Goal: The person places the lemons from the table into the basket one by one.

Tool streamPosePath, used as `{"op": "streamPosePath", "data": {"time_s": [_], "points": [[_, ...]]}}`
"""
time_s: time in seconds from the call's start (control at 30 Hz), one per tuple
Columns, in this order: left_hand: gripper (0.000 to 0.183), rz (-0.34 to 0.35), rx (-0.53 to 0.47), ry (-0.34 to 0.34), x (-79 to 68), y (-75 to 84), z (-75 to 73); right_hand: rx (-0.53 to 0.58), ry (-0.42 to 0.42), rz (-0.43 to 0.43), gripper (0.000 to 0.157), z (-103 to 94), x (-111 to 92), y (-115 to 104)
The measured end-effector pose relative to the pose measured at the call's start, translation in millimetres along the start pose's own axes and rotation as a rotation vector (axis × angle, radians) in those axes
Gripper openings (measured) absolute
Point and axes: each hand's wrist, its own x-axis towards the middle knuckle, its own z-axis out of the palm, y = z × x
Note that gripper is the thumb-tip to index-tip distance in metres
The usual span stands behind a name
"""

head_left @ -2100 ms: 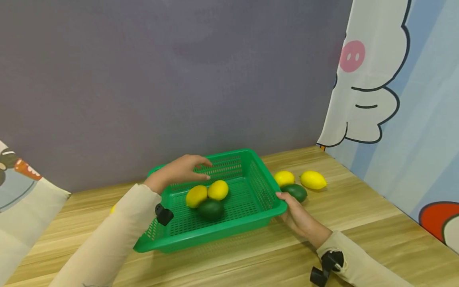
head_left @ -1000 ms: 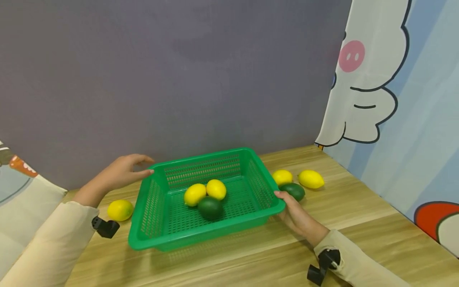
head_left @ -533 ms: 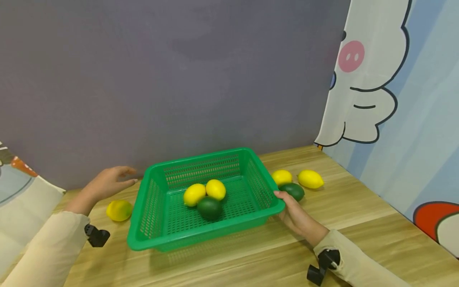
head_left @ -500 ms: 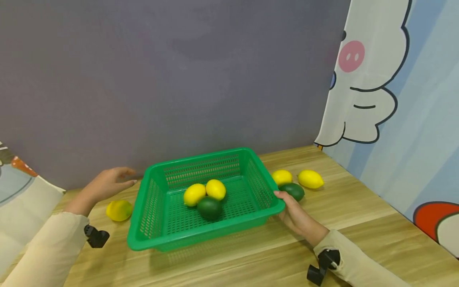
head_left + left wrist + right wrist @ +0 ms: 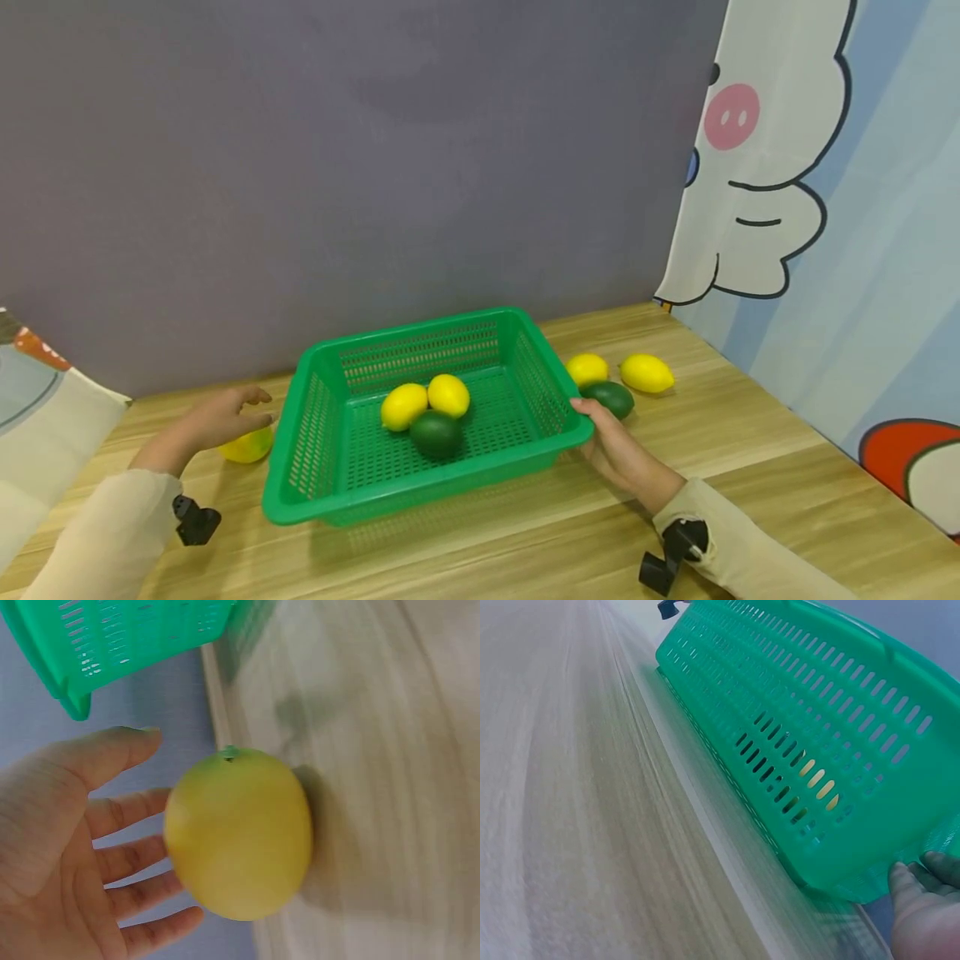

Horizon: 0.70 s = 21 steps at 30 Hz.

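My left hand (image 5: pixel 217 422) is lowered over a yellow lemon (image 5: pixel 247 447) with a greenish end, which lies on the wooden table left of the basket. In the left wrist view the fingers spread loosely along the far side of the lemon (image 5: pixel 238 836), and the thumb is held away from it. My right hand (image 5: pixel 628 460) grips the near right corner of a green perforated plastic basket (image 5: pixel 420 496). Inside the basket are two yellow lemons, one in front (image 5: pixel 404 407) and one behind (image 5: pixel 448 396), plus a dark green avocado-like fruit (image 5: pixel 437 434).
Right of the basket lie two more lemons, one by its wall (image 5: pixel 587 369) and one farther out (image 5: pixel 647 373), with another dark green fruit (image 5: pixel 609 400). A grey panel (image 5: pixel 375 167) stands behind the table (image 5: pixel 450 558). A cartoon-printed cloth (image 5: pixel 750 233) hangs at the right.
My left hand has moved from over the basket out to the left, then down onto the lemon there. The right hand stays at the basket's corner; the fruit inside has not shifted.
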Motion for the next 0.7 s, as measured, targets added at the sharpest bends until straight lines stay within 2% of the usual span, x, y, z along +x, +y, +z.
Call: {"op": "streamPosePath", "data": {"time_s": [0.2,0.4,0.7], "points": [[0.045,-0.025,0.011,-0.027,-3.6,-1.6,9.3,-0.006,-0.007,-0.004,0.025,-0.7,1.0,0.6],[0.043,-0.05,0.047,-0.003,-5.8,-9.0,19.0,-0.013,-0.012,0.0,0.024,-0.4,0.8,0.1],[0.042,-0.047,-0.019,0.029,-8.4,-10.1,28.7,-0.02,-0.017,-0.006,0.025,-0.8,-0.2,0.3]]}}
